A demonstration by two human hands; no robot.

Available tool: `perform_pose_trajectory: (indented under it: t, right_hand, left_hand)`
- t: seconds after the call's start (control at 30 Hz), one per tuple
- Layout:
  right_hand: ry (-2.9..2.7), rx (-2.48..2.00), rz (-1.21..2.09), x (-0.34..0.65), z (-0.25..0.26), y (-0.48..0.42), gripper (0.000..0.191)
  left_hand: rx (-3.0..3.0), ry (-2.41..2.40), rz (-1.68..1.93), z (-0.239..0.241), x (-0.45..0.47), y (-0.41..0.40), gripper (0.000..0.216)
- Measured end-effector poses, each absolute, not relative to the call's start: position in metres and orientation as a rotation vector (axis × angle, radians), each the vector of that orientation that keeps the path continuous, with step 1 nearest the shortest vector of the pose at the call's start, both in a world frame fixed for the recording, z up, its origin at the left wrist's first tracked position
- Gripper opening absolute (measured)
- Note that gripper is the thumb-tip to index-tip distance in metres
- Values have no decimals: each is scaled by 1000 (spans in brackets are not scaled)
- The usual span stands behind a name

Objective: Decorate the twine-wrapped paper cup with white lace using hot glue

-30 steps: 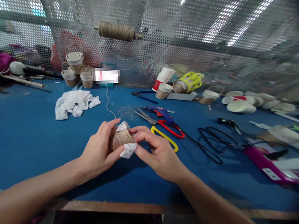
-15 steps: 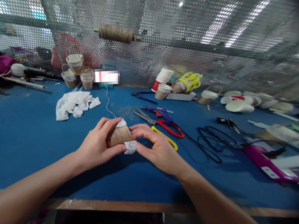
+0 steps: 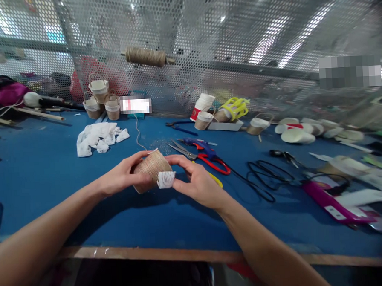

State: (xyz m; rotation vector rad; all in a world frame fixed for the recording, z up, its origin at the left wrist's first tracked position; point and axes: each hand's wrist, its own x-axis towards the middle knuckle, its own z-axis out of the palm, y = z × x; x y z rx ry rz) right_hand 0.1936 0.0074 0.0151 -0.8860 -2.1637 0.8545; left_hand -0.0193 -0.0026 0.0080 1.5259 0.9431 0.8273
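left hand [image 3: 122, 177] curled around twine-wrapped cup [image 3: 152, 166], right hand [image 3: 199, 183] touching white lace [image 3: 166, 179], grip unclear

A brown-edged blue tabletop [image 3: 189, 228] carries the things. The scissors [image 3: 194, 156], one handle red and one yellow, lie partly spread on it. Just beside the scissors is a blue-and-red glue gun [image 3: 207, 150]; behind them rest pliers [image 3: 183, 127]. Left of the scissors sits a heap of white lace [image 3: 96, 137], and farther back on their left stand twine-covered cups [image 3: 113, 114]. Right of the scissors loops a black cable [image 3: 269, 173]; well to their right lies a magenta case [image 3: 325, 198].
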Motion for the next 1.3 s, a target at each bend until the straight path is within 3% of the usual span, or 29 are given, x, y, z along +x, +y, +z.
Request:
perform_pose_trajectory:
  t: [0.27, 0.43, 0.77, 0.83, 0.93, 1.07, 1.3]
  right_hand:
    - [-2094, -869, 886, 192, 14, 7, 24]
    - [-2039, -811, 924, 191, 15, 6, 6]
    - [-2159, -814, 770, 187, 16, -4, 2]
    - [-2247, -830, 782, 195, 25, 0, 14]
    - [-2180, -1038, 740, 213, 42, 19, 23]
    - [-1909, -1779, 418, 239, 54, 62, 24]
    - [-1851, -2133, 629, 261, 23, 117, 28]
  left_hand:
    - [1267, 849, 820, 7, -19, -4, 71]
    - [1179, 813, 751, 8, -15, -7, 71]
    - [1630, 1176, 747, 7, -4, -13, 62]
    - [1650, 1194, 744, 9, -5, -13, 61]
    - [1670, 1237, 723, 11, -8, -12, 63]
    - [1819, 1337, 660, 12, -12, -12, 68]
    - [2107, 1417, 642, 8, -15, -8, 71]
